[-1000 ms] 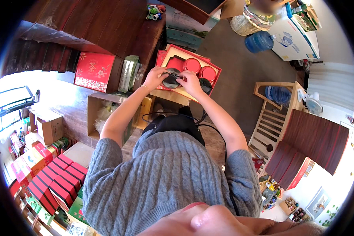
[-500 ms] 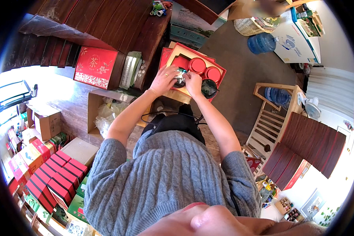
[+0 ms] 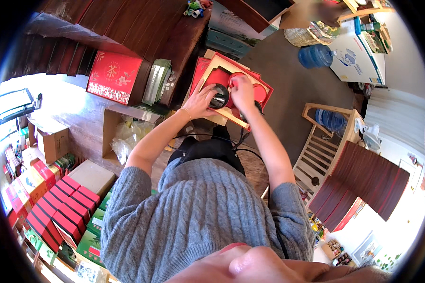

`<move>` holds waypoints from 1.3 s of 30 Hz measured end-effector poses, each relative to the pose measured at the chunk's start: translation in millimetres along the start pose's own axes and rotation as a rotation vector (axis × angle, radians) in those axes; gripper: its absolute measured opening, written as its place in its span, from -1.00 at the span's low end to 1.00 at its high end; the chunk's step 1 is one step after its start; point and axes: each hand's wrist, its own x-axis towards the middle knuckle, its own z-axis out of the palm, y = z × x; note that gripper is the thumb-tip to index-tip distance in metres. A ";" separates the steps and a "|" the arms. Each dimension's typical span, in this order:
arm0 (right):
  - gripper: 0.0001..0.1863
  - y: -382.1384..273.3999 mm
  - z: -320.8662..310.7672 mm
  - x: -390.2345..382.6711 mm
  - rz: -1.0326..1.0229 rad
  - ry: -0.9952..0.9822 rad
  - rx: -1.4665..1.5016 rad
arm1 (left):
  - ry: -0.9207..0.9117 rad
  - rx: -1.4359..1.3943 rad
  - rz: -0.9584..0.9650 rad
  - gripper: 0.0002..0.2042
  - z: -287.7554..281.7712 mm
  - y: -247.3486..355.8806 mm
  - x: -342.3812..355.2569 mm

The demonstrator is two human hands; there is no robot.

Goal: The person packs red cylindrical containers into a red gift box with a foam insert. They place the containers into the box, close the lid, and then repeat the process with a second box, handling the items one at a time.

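A red gift box (image 3: 246, 70) with a gold insert lies tilted in front of me, holding round canisters. My left hand (image 3: 198, 102) curves its fingers around the side and rim of a canister (image 3: 220, 98) with a dark, shiny top. Over a red round lid (image 3: 235, 76) at the middle of the box is my right hand (image 3: 243, 96), its fingers bent down onto the lid's edge and hiding part of it. Another red-topped canister (image 3: 260, 92) sits to the right. A second dark-topped one shows partly behind my right wrist.
To the left are a red printed box (image 3: 114, 78), a stack of green-white packets (image 3: 157, 82) and a carton of clear plastic bags (image 3: 127, 139). Wooden shelving (image 3: 316, 158) and a blue water bottle (image 3: 315, 56) stand at the right. Black cables hang below the gift box.
My right hand has left the dark-topped canister and moved up and right to the red lid. My left hand stays at the canister, whose top shows more fully now.
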 end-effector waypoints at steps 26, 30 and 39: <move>-0.28 -45.7 -39.7 16.9 -0.213 -0.451 0.012 | 0.078 -0.072 -0.101 -0.30 23.9 -5.6 -8.8; -0.24 -51.8 -21.6 -3.8 -0.193 -0.448 -0.106 | 0.239 -0.259 -0.084 -0.31 16.8 -5.1 -14.6; -0.24 -54.9 -12.5 -11.8 -0.342 -0.408 -0.225 | 0.409 -0.719 -0.436 -0.04 37.1 2.9 -33.2</move>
